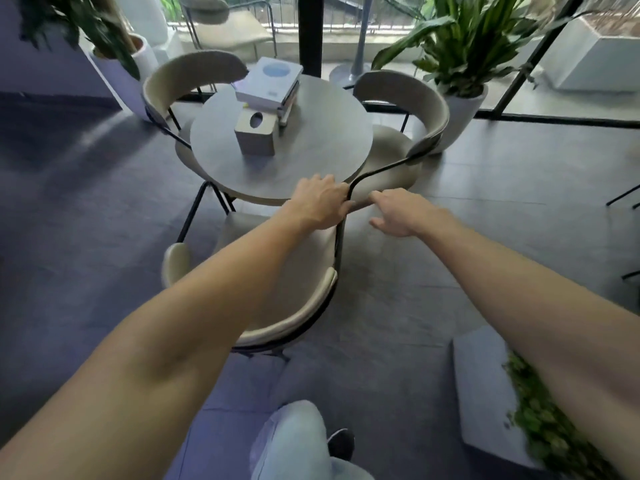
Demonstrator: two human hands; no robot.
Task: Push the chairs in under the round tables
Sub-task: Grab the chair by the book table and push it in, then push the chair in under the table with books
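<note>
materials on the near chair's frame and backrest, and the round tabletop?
Near chair frame: thin black tube, likely painted metal. Backrest: cream padded upholstery, fabric or leatherette, can't tell. Round tabletop: matte grey, faint grain, probably laminate or wood.

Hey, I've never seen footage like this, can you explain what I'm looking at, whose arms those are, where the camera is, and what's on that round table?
There is no machine here. One wide-angle camera sits on a person's head, looking down along their bare arms. The left hand grips the black metal armrest of the right-hand chair; the right hand hovers open beside it, holding nothing. The nearest chair stands below the arms. On the round table sit a tissue box and a stack of books.
</note>
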